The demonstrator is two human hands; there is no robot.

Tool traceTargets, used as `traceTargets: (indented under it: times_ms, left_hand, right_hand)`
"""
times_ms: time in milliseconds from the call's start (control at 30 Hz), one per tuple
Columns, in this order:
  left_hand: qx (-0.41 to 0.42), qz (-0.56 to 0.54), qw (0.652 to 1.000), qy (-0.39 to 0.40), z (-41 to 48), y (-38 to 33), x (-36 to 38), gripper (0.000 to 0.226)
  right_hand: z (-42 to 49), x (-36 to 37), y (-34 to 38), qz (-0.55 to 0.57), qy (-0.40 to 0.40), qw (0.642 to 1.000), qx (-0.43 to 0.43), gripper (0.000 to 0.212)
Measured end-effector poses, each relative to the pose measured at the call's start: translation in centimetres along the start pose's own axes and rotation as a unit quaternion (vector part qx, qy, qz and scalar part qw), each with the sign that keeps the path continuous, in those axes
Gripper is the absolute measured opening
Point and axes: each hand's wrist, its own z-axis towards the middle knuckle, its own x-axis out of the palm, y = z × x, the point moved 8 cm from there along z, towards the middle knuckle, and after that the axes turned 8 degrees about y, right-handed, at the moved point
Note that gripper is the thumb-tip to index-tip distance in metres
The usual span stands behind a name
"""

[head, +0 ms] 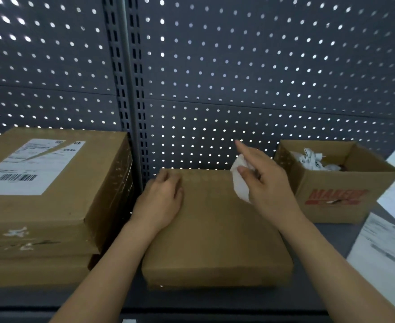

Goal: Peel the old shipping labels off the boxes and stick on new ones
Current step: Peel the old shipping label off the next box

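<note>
Head view: peeled label (239,185) off flat box (215,241)

Right hand (268,183) pinches the crumpled peeled label just above the flat box; left hand (164,201) rests loose-fingered on its far left corner. Open carton (345,190) of scraps stands right, labelled stack (63,217) left.

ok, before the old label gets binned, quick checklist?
1. Peel done: ok, old label is off the middle box; the top is bare cardboard.
2. Grip: ok, right hand pinches the crumpled label.
3. Box steadied: ok, left hand rests on its far left corner.
4. Scrap box ready: ok, flaps are up, scraps lie inside, and it stands just right of the hand.
5. New labels at hand: cannot tell, only blurred white sheets at the right edge.
6. Stack done: not ok, the stack label is on the top box.
</note>
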Motion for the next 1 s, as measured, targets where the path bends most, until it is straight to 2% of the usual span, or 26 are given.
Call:
traceTargets:
  times_ms: [67, 233, 367, 467, 733, 867, 1000]
  left_hand:
    - [0.02, 0.003, 1.0, -0.009, -0.3, -0.6, -0.3, 0.037]
    - [0.061, -0.013, 0.997, -0.037, -1.2, -3.0, -1.0, 0.039]
    - [0.086, -0.026, 0.996, -0.018, -1.5, -5.0, -0.7, 0.036]
    - [0.088, -0.036, 0.995, 0.004, -1.7, -6.0, -0.1, 0.036]
    - [0.104, -0.025, 0.992, 0.072, -1.5, -8.3, 1.9, 0.038]
    - [0.112, -0.014, 0.99, 0.083, -1.6, -9.4, 2.5, 0.041]
    - [0.117, -0.012, 0.989, 0.09, -1.6, -10.3, 2.9, 0.042]
  right_hand:
    - [-0.6, 0.2, -0.3, 0.02, 0.025, 0.999, 0.013, 0.053]
    - [-2.3, 0.3, -1.9, 0.044, 0.051, 0.994, 0.082, 0.042]
    - [-3.4, -0.8, -2.1, -0.002, 0.012, 0.996, 0.094, 0.032]
    - [-3.9, -1.1, -2.1, -0.02, 0.017, 0.994, 0.107, 0.027]
    - [-5.3, -3.1, -1.9, 0.037, -0.011, 0.992, 0.121, 0.033]
    - [-6.1, -4.2, -2.1, 0.043, -0.051, 0.991, 0.119, 0.016]
    - [-6.9, -5.2, -2.7, 0.092, -0.099, 0.983, 0.123, 0.018]
